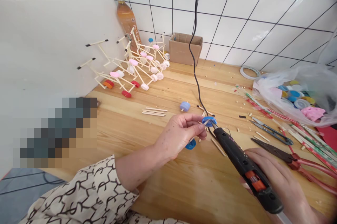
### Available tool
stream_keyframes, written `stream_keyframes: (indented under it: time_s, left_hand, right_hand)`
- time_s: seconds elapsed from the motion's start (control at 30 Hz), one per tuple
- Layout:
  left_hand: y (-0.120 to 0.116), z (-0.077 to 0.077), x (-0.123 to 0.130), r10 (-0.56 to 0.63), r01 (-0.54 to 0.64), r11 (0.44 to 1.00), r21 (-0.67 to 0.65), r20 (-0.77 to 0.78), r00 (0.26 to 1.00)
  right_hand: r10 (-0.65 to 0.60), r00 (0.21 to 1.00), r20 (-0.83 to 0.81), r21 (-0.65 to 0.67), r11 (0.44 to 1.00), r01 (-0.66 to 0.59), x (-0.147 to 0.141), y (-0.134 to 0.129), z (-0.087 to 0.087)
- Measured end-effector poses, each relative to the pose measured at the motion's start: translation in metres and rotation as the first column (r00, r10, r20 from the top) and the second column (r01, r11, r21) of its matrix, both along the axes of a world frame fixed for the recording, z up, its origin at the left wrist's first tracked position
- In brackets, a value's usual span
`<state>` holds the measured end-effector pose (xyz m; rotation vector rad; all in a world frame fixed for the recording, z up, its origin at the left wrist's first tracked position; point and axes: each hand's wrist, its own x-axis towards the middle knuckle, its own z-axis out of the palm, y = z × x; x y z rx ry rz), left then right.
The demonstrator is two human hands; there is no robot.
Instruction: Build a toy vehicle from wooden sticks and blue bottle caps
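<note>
My left hand [181,134] pinches a blue bottle cap [209,121] by its edge, just above the table. Closed around a black glue gun [237,157], my right hand [273,178] holds it tilted, its nozzle at the cap's inner side. A glue stick sticks out of the gun's rear end. Under my left hand lies another blue cap [190,144], partly covered. A light-blue cap wheel [184,106] with a short stick through it sits just beyond. Several loose wooden sticks [218,146] lie around the gun's tip, partly hidden.
Stick-and-cap models [134,62] crowd the back left beside a drink bottle [127,18] and a cardboard box [185,49]. At right are small snips [272,131], red-handled scissors [297,162], a tape roll [250,72] and a plastic bag of caps [297,94]. The gun's black cord [195,66] hangs down.
</note>
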<state>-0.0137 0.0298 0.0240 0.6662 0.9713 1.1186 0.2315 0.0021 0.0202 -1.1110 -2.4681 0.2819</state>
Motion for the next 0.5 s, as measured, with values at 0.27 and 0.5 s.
stream_keyframes:
  time_s: [0.27, 0.5]
  left_hand:
    - [-0.0002, -0.0018, 0.0002, -0.004, 0.004, 1.000, 0.003, -0.004, 1.000]
    - [0.0002, 0.0012, 0.0001, -0.004, 0.004, 1.000, 0.017, -0.007, 1.000]
  right_hand:
    - [0.035, 0.999, -0.007, -0.024, 0.999, -0.035, -0.0065, -0.0020, 0.0026]
    - [0.004, 0.996, -0.087, -0.083, 0.996, -0.011, -0.0095, -0.0010, 0.0000]
